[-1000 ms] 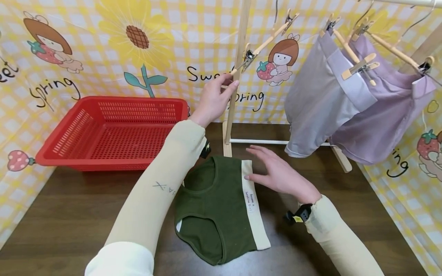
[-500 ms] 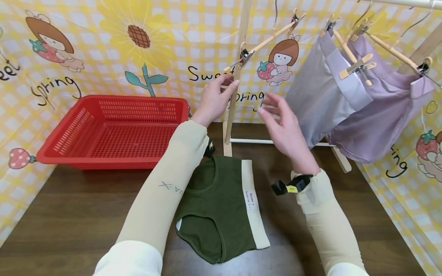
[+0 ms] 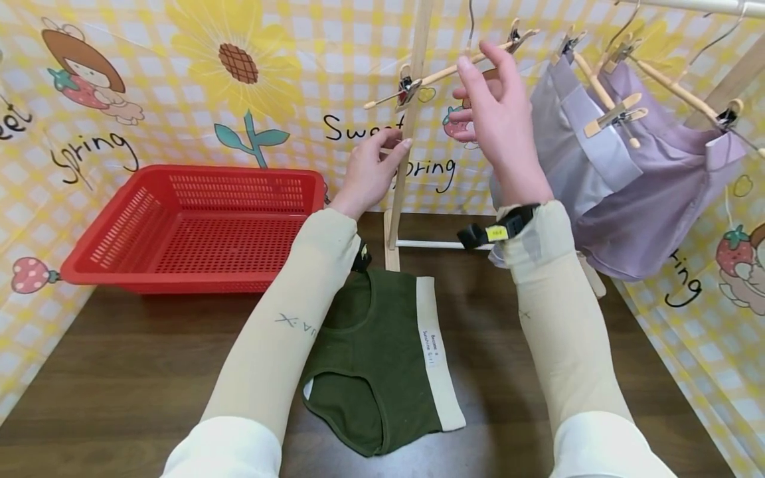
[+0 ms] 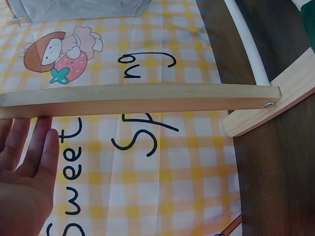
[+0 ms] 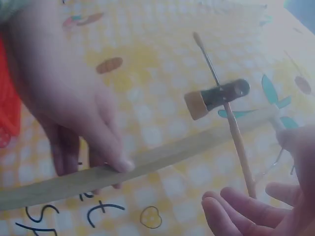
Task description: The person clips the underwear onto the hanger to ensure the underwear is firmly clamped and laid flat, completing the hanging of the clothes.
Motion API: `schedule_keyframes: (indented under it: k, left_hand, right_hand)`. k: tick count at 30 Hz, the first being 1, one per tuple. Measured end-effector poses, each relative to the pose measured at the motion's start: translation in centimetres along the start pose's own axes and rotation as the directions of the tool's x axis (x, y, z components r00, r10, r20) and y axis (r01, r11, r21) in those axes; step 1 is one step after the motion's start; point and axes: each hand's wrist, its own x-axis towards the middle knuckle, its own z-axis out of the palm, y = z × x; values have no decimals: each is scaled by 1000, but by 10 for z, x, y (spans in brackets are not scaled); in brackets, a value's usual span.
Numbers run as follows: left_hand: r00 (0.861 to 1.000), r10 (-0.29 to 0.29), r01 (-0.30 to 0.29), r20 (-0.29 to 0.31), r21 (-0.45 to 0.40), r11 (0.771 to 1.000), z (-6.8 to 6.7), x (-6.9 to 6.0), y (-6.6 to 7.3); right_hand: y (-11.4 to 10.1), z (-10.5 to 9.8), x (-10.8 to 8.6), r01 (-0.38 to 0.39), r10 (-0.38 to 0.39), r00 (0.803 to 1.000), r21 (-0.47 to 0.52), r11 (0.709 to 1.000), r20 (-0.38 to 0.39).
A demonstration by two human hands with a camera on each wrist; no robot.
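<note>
My left hand (image 3: 370,169) grips the upright wooden post (image 3: 398,192) of a small clothes rack, thumb in front and fingertips behind it in the right wrist view. Up at the bare wooden clip hanger (image 3: 442,74) is my right hand (image 3: 505,126), its fingers spread and loosely bent around the bar, holding nothing that I can make out. Contact with the hanger cannot be told. A metal clip (image 5: 221,93) sits on the hanger's end in the right wrist view. Dark green underpants (image 3: 394,372) with a cream waistband lie flat on the table below my hands.
A red plastic basket (image 3: 179,277) stands at the left. Grey shorts (image 3: 552,119) and purple shorts (image 3: 663,179) hang by clips on the rack at the right. A white bar (image 3: 442,244) runs low between the rack's feet. Behind is a yellow checked cloth (image 3: 335,60).
My right hand has risen from beside the waistband up to the bare hanger. That hanger's near end has swung left. My left hand has stayed on the post.
</note>
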Motion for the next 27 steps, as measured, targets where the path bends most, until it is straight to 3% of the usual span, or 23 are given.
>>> schedule_keyframes:
  k: [11, 15, 20, 27]
  left_hand:
    - [1000, -21, 21, 2, 10, 1000, -1, -1, 1]
    - [1000, -16, 16, -1, 12, 1000, 0, 0, 1]
    - [1000, -18, 18, 1, 8, 1000, 1, -1, 1]
    - [1000, -13, 13, 1, 13, 1000, 1, -1, 1]
  right_hand:
    - [-5, 7, 29, 4, -6, 996, -18, 1000, -90]
    - [-5, 7, 30, 5, -9, 995, -41, 999, -103]
    - [-13, 4, 28, -1, 1, 995, 6, 1000, -102]
    - [-28, -3, 23, 60, -58, 994, 21, 998, -96]
